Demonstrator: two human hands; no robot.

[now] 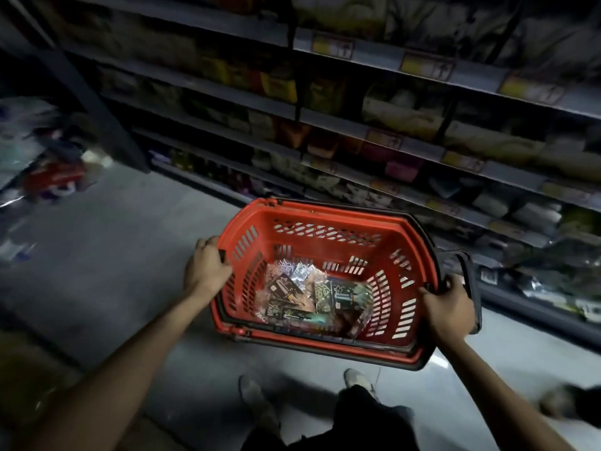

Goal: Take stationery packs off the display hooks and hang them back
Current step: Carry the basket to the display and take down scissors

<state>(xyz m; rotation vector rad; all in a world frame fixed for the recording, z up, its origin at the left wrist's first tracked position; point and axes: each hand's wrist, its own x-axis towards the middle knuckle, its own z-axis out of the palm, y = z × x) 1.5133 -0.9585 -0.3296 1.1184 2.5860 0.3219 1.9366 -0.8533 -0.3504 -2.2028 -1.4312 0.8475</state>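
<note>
Left hand (pixel 208 271), right hand (pixel 448 307) grip basket (pixel 325 219) rim; packs (pixel 292 294) inside; grey floor (pixel 113 255); shelves (pixel 390 125) ahead

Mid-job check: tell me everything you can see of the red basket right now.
The shopping basket is red plastic, with slotted walls and a black band round its rim. It is held off the floor, tilted, with its opening toward the camera. The left hand grips its left rim and the right hand its right rim, beside a black handle that sticks outward. Several dark stationery packs in shiny wrapping lie loose on its bottom.
</note>
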